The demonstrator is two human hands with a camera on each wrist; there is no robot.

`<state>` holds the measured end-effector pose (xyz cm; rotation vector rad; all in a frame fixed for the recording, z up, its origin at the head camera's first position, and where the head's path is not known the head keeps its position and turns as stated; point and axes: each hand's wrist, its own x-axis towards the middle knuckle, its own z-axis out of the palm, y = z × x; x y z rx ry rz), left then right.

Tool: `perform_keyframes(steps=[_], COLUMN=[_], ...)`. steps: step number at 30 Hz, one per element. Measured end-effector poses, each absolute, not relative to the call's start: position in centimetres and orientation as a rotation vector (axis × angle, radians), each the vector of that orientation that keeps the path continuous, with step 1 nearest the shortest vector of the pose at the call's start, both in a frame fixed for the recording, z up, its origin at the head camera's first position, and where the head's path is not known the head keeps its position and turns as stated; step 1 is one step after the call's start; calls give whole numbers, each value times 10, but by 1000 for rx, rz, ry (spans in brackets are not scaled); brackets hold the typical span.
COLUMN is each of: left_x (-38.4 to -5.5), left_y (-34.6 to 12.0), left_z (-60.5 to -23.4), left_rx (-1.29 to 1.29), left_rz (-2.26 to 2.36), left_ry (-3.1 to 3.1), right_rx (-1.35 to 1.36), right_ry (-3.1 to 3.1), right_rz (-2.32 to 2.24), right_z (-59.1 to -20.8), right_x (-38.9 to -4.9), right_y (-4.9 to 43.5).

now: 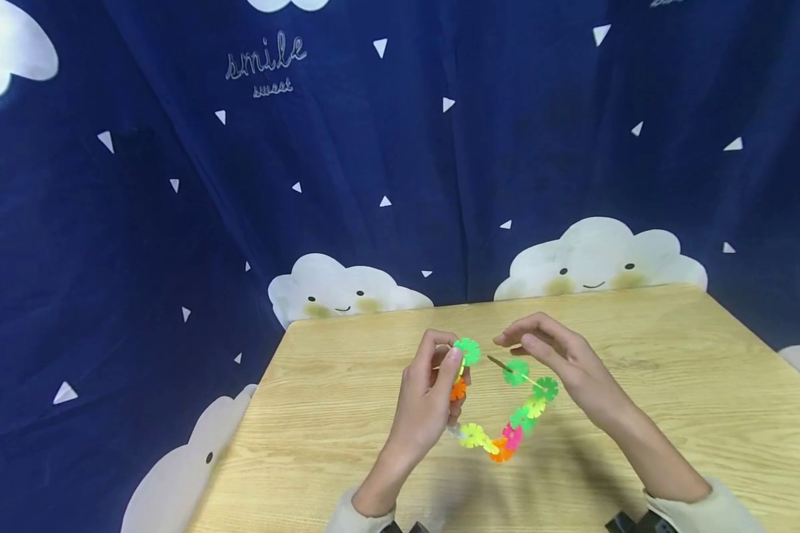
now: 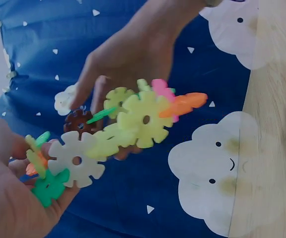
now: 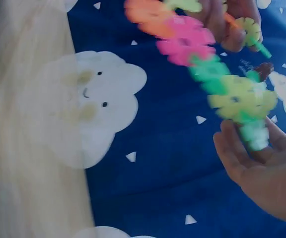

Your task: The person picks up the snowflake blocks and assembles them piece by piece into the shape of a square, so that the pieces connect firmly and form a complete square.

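A chain of notched plastic snowflake discs hangs above the table in a curve open at the top, with a pink disc (image 1: 512, 437) and an orange disc (image 1: 501, 450) near its lowest part. My left hand (image 1: 421, 400) pinches one end, where a green disc (image 1: 467, 352) sticks up past the thumb. A white disc (image 2: 77, 159) shows beside that palm in the left wrist view. At the other end are a dark brown disc (image 2: 79, 122) and a green disc (image 1: 516, 371). Beside them my right hand (image 1: 576, 363) has loosely bent fingers; whether they touch the chain is unclear.
The wooden table (image 1: 333, 385) lies beneath both hands. Behind it hangs a dark blue curtain (image 1: 373, 148) with white triangles and smiling clouds, reaching down to the table's back edge.
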<state>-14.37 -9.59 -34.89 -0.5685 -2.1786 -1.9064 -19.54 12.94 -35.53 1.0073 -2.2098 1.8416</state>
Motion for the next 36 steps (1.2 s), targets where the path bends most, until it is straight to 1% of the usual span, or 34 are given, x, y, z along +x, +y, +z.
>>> perform_keyframes(steps=[6, 10, 13, 16, 36], left_x=[-146, -146, -146, -145, -143], left_y=[-93, -92, -91, -91, -84], left_z=[-350, -352, -352, -354, -361], left_rx=[-539, -520, -503, -506, -615], left_rz=[-1951, -1962, -1954, -1925, -1727], left_ry=[-2054, -2043, -2054, -2073, -2088], right_rx=[1091, 1015, 909, 868, 868], right_ry=[-2121, -2091, -2125, -2132, -2207], right_rz=[2047, 2119, 2103, 2107, 1947], right_z=[-368, -368, -365, -362, -355], right_x=[-193, -189, -184, -181, -172], right_y=[127, 121, 119, 117, 117])
